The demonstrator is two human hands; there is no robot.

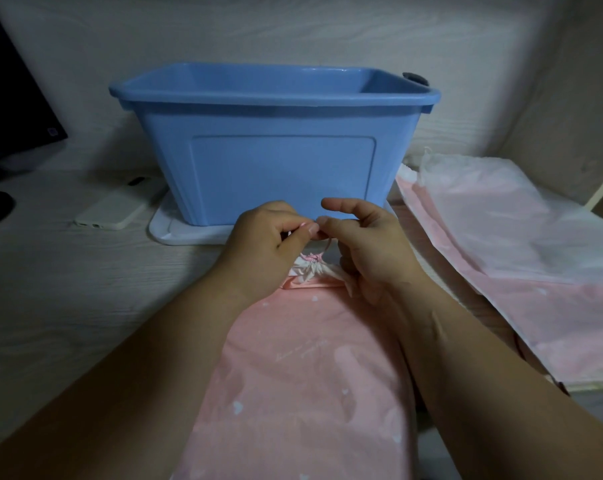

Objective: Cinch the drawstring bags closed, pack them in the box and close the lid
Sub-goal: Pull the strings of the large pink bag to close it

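Pink fabric is filling the lower middle of the view: a drawstring bag (303,368) is lying on the pale wood-grain counter (68,289) just in front of the blue box (276,168), and its near end is running off the bottom edge. Its white mouth (314,271) is sitting bunched tight between the two hands, while most of the thin pink drawstring (325,241) is disappearing behind fingertips (the dim light is making the knot hard to read). The box's near wall is hiding nearly all of its inside, and the white lid (175,233) is lying flat beneath it, showing only at its front left corner. A small dark object (414,77) is peeking over the box's far right rim, too little of it showing to identify. The left hand (265,244) is arching over the bag's mouth, its fingers (303,230) pinching the drawstring. The right hand (373,247) is meeting it tip to tip, its fingers (341,223) pinching the same drawstring with the forefinger lifting free above. More pink bags (501,258) are lying flat to the right.
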